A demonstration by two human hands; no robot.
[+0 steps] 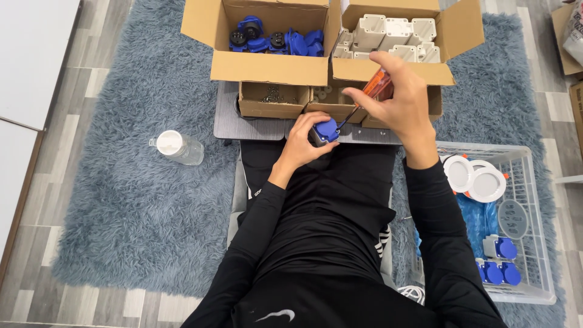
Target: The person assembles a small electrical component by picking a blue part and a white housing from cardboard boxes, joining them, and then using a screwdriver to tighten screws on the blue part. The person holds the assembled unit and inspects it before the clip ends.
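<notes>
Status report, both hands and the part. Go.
Left hand grips blue socket part. Right hand holds orange-handled screwdriver, tip at the part. Nothing in the way.

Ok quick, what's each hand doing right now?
Left hand: grip closed around a small blue and grey plastic socket part.
Right hand: grip closed on an orange-handled screwdriver, its tip at the socket part.

Socket part (327,130): blue cap, grey body. Screwdriver (376,85): translucent orange handle. Cardboard boxes (267,67): plain brown; contents blue (276,40) and cream-white (388,33). Rug (139,206): shaggy grey-blue. Basket (534,182): white wire. Sleeves (437,231): black. Floor (48,152): grey wood-grain planks.
</notes>
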